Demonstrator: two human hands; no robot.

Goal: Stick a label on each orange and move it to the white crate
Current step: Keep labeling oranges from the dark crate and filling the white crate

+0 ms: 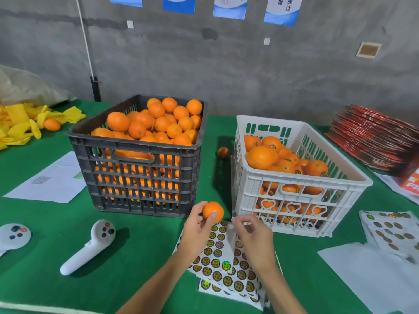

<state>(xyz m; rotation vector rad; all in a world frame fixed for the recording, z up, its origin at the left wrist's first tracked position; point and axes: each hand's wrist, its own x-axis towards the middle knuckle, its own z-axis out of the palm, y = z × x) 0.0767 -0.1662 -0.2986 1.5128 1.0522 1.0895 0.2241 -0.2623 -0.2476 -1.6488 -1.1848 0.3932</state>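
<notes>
Now left hand (196,227) grips orange (213,211) between thumb and fingertips; right hand (254,236) fingers pinched, contents unclear. Black crate (136,177) heaped with oranges, white crate (299,196) part-filled.

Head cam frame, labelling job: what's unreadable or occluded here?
- Right hand: fingertips curled; whether they pinch a label is too small to tell.
- Orange held in the left hand: far side hidden, label status unknown.
- Round gold sticker sheet: partly covered by both forearms; print too small.
- White slatted plastic crate: lower oranges screened by its walls.
- Blue-white wall posters: cut off by the top edge.
</notes>
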